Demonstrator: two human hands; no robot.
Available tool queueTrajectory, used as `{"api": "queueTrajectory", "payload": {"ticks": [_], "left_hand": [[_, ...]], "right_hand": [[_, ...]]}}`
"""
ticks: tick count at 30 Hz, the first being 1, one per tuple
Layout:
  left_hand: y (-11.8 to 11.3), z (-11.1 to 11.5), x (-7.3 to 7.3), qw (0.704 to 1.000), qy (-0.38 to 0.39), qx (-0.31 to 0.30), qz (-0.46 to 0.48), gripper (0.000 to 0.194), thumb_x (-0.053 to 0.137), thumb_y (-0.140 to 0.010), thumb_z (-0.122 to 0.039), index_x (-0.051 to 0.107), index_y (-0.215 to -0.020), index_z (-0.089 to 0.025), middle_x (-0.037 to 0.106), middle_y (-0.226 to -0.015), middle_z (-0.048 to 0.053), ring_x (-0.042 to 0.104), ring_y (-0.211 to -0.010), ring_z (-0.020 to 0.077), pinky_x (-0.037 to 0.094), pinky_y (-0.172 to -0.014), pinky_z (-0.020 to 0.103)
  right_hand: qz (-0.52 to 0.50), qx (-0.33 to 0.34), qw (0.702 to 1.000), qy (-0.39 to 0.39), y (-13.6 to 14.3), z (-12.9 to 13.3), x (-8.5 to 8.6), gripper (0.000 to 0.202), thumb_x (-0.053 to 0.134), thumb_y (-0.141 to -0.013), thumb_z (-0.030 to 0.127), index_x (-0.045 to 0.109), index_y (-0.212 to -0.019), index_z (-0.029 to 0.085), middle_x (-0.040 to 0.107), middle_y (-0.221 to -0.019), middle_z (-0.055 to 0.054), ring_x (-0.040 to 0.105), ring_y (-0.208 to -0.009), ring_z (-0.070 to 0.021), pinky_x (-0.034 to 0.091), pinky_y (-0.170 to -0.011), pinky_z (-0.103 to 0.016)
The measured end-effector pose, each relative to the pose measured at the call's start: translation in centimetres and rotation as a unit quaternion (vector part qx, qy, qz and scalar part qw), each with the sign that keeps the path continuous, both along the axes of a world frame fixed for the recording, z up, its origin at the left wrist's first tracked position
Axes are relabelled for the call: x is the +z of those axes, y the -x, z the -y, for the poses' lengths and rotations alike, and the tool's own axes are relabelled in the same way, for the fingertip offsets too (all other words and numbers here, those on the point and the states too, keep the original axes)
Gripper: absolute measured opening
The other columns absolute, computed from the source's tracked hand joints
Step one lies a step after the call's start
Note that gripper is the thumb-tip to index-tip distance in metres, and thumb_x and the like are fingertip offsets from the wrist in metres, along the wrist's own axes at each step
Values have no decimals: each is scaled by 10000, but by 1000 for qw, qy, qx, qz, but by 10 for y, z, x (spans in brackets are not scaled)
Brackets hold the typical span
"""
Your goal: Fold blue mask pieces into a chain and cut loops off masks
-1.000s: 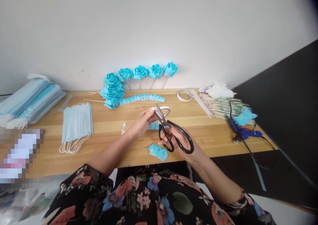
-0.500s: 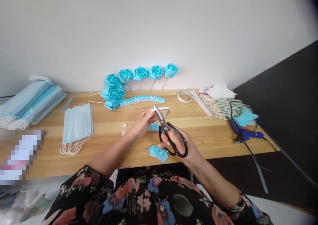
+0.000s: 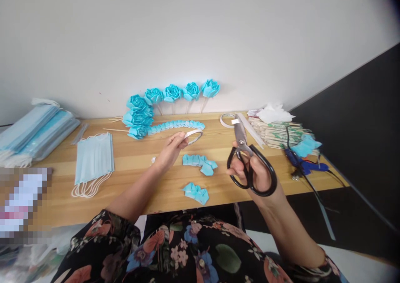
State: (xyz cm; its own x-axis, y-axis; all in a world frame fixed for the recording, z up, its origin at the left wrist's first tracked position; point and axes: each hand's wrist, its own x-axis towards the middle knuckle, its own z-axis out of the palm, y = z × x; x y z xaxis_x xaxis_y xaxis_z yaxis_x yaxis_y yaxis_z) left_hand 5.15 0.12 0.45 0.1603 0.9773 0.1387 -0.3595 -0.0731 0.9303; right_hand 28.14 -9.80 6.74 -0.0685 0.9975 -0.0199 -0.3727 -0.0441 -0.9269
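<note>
My left hand (image 3: 171, 147) pinches a narrow roll of white tape (image 3: 196, 136) above the middle of the table. To its right, my right hand (image 3: 253, 170) grips black-handled scissors (image 3: 241, 143) by the loops, blades pointing away from me and closed. A small white piece (image 3: 235, 121) clings to the blade tips. Between and below the hands lie a short strip of folded blue petals (image 3: 194, 160) and a separate blue piece (image 3: 197, 192). Beyond my left hand a longer row of blue petals (image 3: 176, 126) curves across the wood.
Blue flowers on sticks (image 3: 173, 93) stand along the wall. Face masks (image 3: 94, 158) and a larger mask stack (image 3: 37, 129) are at left. Another tape roll (image 3: 225, 120), bundled sticks (image 3: 275, 134) and a blue glue gun (image 3: 312, 166) lie at right.
The scissors have moved right, away from the tape, carrying a small white piece on their blades. My left hand has shifted slightly left with the roll.
</note>
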Motion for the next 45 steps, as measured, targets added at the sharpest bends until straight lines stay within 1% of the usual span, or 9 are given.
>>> {"api": "queueTrajectory", "payload": {"ticks": [3,5,10,14,16,19,25,35,45], "left_hand": [[1,-1,-1,1000,0,-3,-2,411,675,-858,-514,614,-680,-148,436,-650,-4,334,-621,114,309,-627,271],[-2,2,0,1000,6,-16,-5,408,675,-852,-510,603,-669,-152,407,-630,-13,331,-612,116,313,-627,273],[-12,12,7,998,8,-64,-9,417,675,-860,-513,557,-658,-168,405,-632,-16,392,-655,132,342,-676,282],[-15,18,9,994,-5,-104,-29,410,656,-881,-511,553,-668,-176,471,-667,0,479,-773,161,382,-845,313],[-15,19,9,993,-4,-113,-42,384,660,-878,-505,589,-697,-174,495,-684,6,496,-803,169,382,-864,319],[-15,20,8,993,21,-104,-45,328,700,-842,-487,661,-783,-167,504,-673,-2,473,-741,154,384,-785,302],[-16,24,9,994,70,-76,-27,388,773,-758,-525,663,-768,-153,611,-754,31,508,-731,143,389,-727,275],[-21,28,14,995,50,-81,-38,472,760,-740,-616,674,-743,-152,600,-703,20,527,-702,151,418,-730,297],[-24,31,-4,997,20,-68,-33,403,715,-824,-549,652,-733,-162,606,-718,13,548,-703,140,435,-724,271]], "right_hand": [[-12,-45,998,30,-17,1,-9,442,741,-820,514,712,-1169,243,503,-684,49,473,-588,-68,610,-709,-204],[-23,-31,998,49,-21,5,-19,436,734,-823,516,708,-1162,242,507,-683,49,479,-591,-69,609,-724,-214],[-52,114,990,63,-6,17,-40,526,715,-826,577,667,-1227,240,569,-773,0,533,-691,-114,597,-812,-309],[-102,215,971,38,5,18,-40,756,662,-711,794,661,-1211,228,595,-849,-44,555,-766,-177,566,-857,-420],[-99,235,966,35,6,17,-38,717,641,-738,788,662,-1185,229,590,-840,-42,537,-732,-174,553,-856,-436],[-80,236,968,29,6,15,-41,578,623,-840,681,639,-1191,221,591,-834,-31,521,-692,-147,547,-843,-421],[-49,251,967,0,8,12,-53,567,586,-891,640,610,-1233,188,610,-865,-36,550,-689,-135,535,-866,-417],[-49,253,966,-3,16,4,-57,566,554,-923,615,589,-1282,180,610,-891,-50,571,-713,-140,537,-865,-408],[-112,200,973,35,48,-8,-53,546,622,-843,679,611,-1134,218,612,-794,-2,548,-632,-122,565,-781,-366]]}}
